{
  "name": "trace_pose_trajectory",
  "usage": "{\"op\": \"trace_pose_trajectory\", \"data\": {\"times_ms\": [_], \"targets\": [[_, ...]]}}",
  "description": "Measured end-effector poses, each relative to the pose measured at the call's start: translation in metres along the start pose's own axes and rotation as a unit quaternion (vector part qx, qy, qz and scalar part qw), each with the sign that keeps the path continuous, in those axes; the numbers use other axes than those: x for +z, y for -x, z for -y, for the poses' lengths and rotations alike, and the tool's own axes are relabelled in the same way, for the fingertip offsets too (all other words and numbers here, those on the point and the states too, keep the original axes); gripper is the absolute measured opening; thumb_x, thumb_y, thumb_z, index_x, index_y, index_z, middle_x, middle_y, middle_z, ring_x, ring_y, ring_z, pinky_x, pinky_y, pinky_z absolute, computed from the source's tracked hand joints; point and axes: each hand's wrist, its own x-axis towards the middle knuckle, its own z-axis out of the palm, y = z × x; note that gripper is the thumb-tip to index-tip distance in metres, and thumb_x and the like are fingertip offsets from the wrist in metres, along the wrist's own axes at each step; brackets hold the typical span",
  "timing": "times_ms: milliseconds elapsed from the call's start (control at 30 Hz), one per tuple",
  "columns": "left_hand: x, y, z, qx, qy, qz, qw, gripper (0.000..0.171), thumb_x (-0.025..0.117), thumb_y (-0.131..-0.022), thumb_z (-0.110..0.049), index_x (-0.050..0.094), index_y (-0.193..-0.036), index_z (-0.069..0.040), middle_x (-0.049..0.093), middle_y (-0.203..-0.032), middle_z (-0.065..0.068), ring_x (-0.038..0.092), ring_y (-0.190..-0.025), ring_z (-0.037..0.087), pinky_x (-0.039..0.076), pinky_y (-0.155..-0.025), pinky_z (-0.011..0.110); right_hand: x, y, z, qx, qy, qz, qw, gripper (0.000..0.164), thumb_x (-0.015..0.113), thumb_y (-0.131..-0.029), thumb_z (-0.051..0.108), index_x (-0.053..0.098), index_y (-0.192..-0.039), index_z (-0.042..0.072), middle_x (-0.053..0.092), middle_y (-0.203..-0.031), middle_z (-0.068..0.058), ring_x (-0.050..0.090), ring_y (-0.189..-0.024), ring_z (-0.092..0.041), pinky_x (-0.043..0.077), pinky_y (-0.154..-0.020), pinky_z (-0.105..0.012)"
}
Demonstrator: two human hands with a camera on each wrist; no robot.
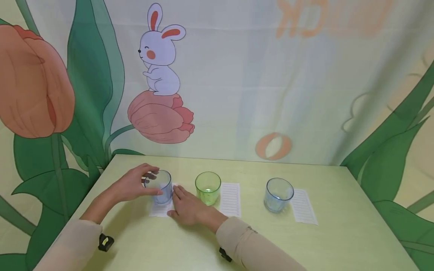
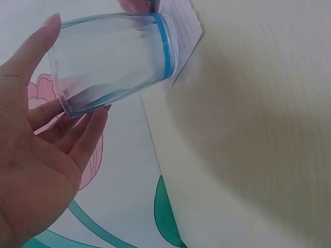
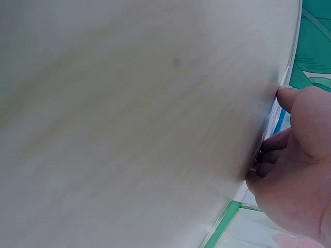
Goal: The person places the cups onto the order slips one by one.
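My left hand [image 1: 133, 184] grips the smooth, transparent blue tumbler [image 1: 165, 194] by its rim, above lined paper [image 1: 158, 212]; only my left wrist view reveals its vivid base ring. My right hand [image 1: 186, 209], fingers extended, rests at the paper's edge, beside a round green glass [image 1: 208, 186].

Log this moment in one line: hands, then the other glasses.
left hand: grips leftmost blue glass | right hand: rests beside that glass | green glass: upright, between blue glasses | rightmost blue glass: upright, beside paper
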Motion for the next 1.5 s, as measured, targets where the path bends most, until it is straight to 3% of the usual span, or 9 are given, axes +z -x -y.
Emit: {"op": "trace_pose_trajectory", "data": {"times_ms": [200,567,733,867,1000,1200,1333,1500], "targets": [[0.002,0.004,0.000,-0.003,0.007,-0.001,1.0000,0.088,0.092,-0.083,-0.043,0.054,-0.146,0.005,0.062,-0.137,0.018,0.063,-0.125,0.041,0.057,-0.100,0.052,-0.002,0.002,0.005,0.002,0.007,0.005,1.000,0.074,0.042,-0.113,0.048,0.026,-0.165,-0.003,0.018,-0.174,-0.019,0.016,-0.162,-0.032,0.018,-0.130,-0.036],[0.011,0.005,-0.002,-0.042,0.029,0.005,0.9987,0.092,0.089,-0.086,-0.043,0.045,-0.154,-0.001,0.055,-0.148,0.023,0.056,-0.134,0.042,0.056,-0.102,0.053,-0.009,0.008,0.007,0.011,0.022,0.010,1.000,0.072,0.040,-0.114,0.045,0.027,-0.165,-0.004,0.020,-0.173,-0.022,0.019,-0.161,-0.034,0.022,-0.129,-0.036],[0.014,0.006,-0.001,-0.041,0.023,-0.002,0.9989,0.098,0.089,-0.087,-0.044,0.039,-0.158,0.002,0.053,-0.150,0.025,0.054,-0.136,0.045,0.053,-0.105,0.058,-0.020,0.035,0.009,-0.018,-0.004,0.015,1.000,0.074,0.040,-0.113,0.049,0.030,-0.164,-0.004,0.023,-0.173,-0.021,0.020,-0.161,-0.033,0.021,-0.129,-0.037],[0.012,0.011,-0.004,-0.034,0.002,-0.029,0.9990,0.104,0.089,-0.085,-0.047,0.036,-0.160,0.003,0.048,-0.156,0.026,0.048,-0.141,0.047,0.046,-0.111,0.061,-0.041,0.070,0.005,-0.071,-0.010,-0.015,0.997,0.077,0.041,-0.112,0.055,0.033,-0.163,-0.003,0.028,-0.172,-0.018,0.024,-0.160,-0.029,0.024,-0.128,-0.035],[0.007,0.009,-0.025,-0.013,-0.022,-0.047,0.9986,0.104,0.089,-0.084,-0.050,0.037,-0.160,-0.001,0.044,-0.160,0.023,0.045,-0.143,0.046,0.041,-0.115,0.064,-0.065,0.112,-0.006,-0.092,-0.012,-0.060,0.994,0.075,0.042,-0.112,0.055,0.036,-0.163,0.001,0.033,-0.171,-0.012,0.029,-0.159,-0.023,0.029,-0.127,-0.035],[0.016,-0.005,-0.077,0.018,-0.038,-0.039,0.9984,0.110,0.087,-0.081,-0.062,0.037,-0.163,-0.009,0.041,-0.164,0.017,0.042,-0.147,0.043,0.040,-0.115,0.067,-0.090,0.163,-0.036,-0.063,-0.075,-0.084,0.992,0.075,0.047,-0.111,0.054,0.033,-0.166,0.004,0.030,-0.172,-0.010,0.030,-0.158,-0.024,0.032,-0.126,-0.043],[0.031,-0.013,-0.102,0.052,-0.033,-0.035,0.9975,0.112,0.089,-0.078,-0.063,0.038,-0.163,-0.011,0.044,-0.163,0.012,0.044,-0.146,0.040,0.041,-0.115,0.065,-0.090,0.181,-0.061,-0.037,-0.115,-0.108,0.987,0.076,0.051,-0.110,0.051,0.033,-0.165,0.003,0.030,-0.172,-0.012,0.031,-0.158,-0.028,0.034,-0.125,-0.048],[0.052,-0.025,-0.119,0.075,-0.024,-0.023,0.9966,0.110,0.090,-0.078,-0.059,0.040,-0.162,-0.010,0.044,-0.162,0.010,0.047,-0.145,0.037,0.043,-0.114,0.062,-0.077,0.191,-0.089,-0.006,-0.141,-0.134,0.981,0.076,0.054,-0.110,0.049,0.033,-0.165,0.001,0.029,-0.172,-0.013,0.031,-0.157,-0.031,0.034,-0.124,-0.051]]}}
